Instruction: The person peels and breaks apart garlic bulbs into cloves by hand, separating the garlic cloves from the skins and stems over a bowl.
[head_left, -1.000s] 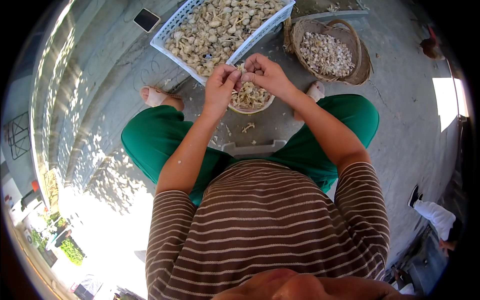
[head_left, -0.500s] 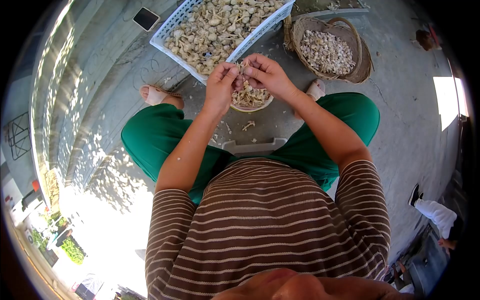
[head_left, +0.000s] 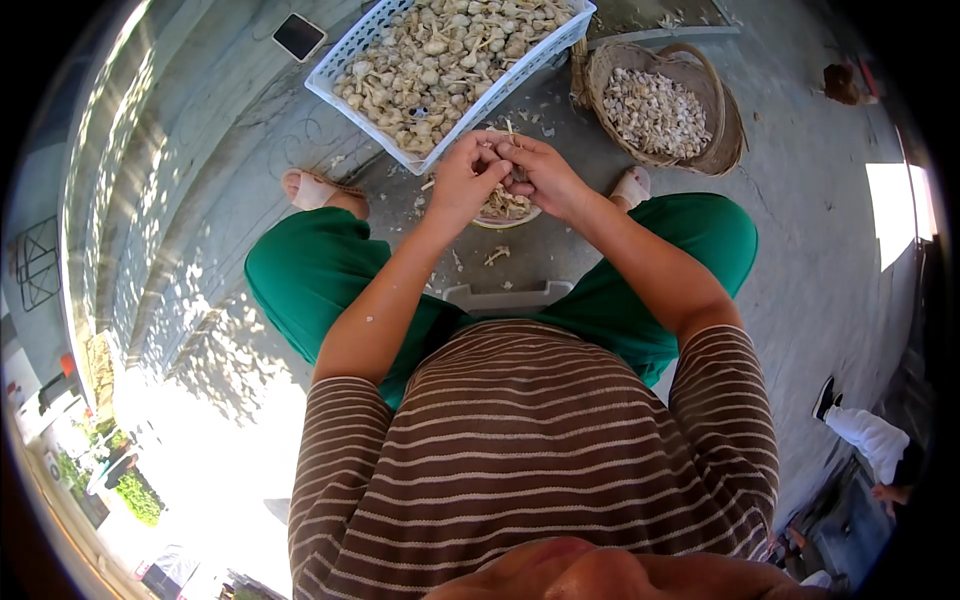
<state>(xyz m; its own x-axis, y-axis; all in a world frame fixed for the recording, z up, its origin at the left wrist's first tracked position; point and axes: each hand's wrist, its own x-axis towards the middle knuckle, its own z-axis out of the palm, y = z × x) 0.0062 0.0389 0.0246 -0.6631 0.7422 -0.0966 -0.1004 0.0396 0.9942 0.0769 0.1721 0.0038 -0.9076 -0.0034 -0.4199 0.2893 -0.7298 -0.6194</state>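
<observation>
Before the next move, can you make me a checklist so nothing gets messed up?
1. Left hand and right hand close together, fingers curled: ok.
2. What the fingertips are pinching: cannot tell, the fingers mostly hide it.
3. Light-blue plastic crate within view, with pale garlic bulbs inside: ok.
4. Round, pale-rimmed container beneath the hands, with dry, papery peelings inside: ok.
5. Brown woven basket holding whitish cloves: ok.
6. Grey concrete floor free of scraps: not ok, pale bits lie there.

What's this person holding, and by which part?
Apparently a small, pale garlic piece in the right hand, the left hand against it; too covered to tell which part is gripped.
</observation>
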